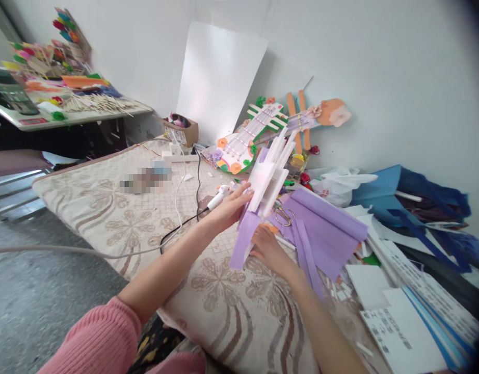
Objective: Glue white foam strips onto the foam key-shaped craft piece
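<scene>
A white foam-board model (263,182) with several upright white strips is held tilted above the table. My left hand (234,205) grips its left side, the thumb hidden behind it. From its lower end hangs a strip of purple crepe paper (244,241). My right hand (269,250) is curled at the right edge of this strip, its fingertips partly behind the paper. Just left of the model lies a white glue gun (219,197). Scissors (285,216) rest to the right, beside a larger sheet of purple crepe paper (321,234).
Behind stand a guitar-shaped craft (241,140) with paper flowers and an orange craft (333,113). White boards (403,327) and a blue bag (383,192) fill the right. Cables (179,202) cross the patterned tablecloth (220,291) near a power strip (183,157) and cardboard box (187,132).
</scene>
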The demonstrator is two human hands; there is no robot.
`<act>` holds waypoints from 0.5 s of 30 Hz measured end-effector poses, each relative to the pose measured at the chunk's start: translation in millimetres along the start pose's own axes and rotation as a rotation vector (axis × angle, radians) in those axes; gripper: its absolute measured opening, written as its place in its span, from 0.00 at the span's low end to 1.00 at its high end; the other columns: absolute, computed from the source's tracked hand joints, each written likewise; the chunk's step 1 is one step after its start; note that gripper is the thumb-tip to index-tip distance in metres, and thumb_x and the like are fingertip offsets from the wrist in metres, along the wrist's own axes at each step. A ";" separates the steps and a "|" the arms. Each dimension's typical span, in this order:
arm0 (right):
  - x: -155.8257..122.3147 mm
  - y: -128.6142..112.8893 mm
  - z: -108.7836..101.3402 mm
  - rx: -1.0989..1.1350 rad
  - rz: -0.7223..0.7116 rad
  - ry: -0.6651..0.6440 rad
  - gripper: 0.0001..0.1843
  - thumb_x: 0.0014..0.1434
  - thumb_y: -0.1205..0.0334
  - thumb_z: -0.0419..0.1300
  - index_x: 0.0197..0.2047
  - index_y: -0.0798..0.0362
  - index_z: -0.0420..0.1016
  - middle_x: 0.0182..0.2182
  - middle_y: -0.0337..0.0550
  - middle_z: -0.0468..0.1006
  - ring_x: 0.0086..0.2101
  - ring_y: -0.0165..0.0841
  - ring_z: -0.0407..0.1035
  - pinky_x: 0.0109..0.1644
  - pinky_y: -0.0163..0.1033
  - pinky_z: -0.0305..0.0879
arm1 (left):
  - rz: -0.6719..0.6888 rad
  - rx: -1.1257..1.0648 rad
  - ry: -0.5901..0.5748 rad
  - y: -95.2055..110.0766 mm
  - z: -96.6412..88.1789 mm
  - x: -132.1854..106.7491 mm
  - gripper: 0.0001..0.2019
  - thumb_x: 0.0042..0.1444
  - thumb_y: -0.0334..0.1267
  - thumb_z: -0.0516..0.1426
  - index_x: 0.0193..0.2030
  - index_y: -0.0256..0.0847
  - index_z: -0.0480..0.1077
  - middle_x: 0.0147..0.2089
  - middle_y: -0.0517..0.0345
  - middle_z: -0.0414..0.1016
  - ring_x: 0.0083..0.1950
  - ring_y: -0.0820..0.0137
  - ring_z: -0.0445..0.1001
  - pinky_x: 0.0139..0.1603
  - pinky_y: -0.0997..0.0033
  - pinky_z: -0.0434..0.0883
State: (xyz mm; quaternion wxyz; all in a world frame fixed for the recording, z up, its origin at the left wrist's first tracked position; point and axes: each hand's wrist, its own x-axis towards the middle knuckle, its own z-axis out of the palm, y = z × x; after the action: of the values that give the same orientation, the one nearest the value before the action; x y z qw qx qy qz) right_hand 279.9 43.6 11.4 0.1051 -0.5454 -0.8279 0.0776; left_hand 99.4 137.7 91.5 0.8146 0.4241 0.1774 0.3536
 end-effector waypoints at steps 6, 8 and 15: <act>-0.1 -1.1 -2.0 0.058 -0.053 -0.038 0.22 0.58 0.71 0.65 0.56 0.51 0.74 0.54 0.50 0.76 0.59 0.46 0.65 0.64 0.55 0.62 | -0.009 -0.002 0.038 0.3 3.1 1.1 0.37 0.62 0.43 0.60 0.74 0.39 0.51 0.49 0.45 0.77 0.35 0.70 0.73 0.41 0.68 0.68; -1.1 -2.6 -6.6 0.045 -0.035 -0.039 0.17 0.59 0.68 0.66 0.52 0.52 0.76 0.51 0.51 0.77 0.55 0.46 0.68 0.61 0.54 0.65 | -0.012 -0.005 0.041 -0.2 2.7 1.9 0.37 0.62 0.44 0.61 0.74 0.39 0.51 0.48 0.45 0.78 0.35 0.69 0.73 0.41 0.68 0.69; -19.0 -19.7 -53.5 0.221 0.007 -0.110 0.18 0.63 0.62 0.62 0.56 0.46 0.75 0.53 0.46 0.78 0.54 0.41 0.72 0.60 0.49 0.69 | 0.000 -0.026 0.056 0.1 4.0 4.3 0.38 0.60 0.44 0.63 0.73 0.38 0.53 0.49 0.45 0.78 0.37 0.68 0.75 0.40 0.69 0.69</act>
State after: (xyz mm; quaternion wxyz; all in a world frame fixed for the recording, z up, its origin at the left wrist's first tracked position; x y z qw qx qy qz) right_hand 283.5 19.1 66.2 0.1185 -0.5283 -0.8169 0.1987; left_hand 104.6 138.6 93.9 0.8148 0.4033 0.1954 0.3677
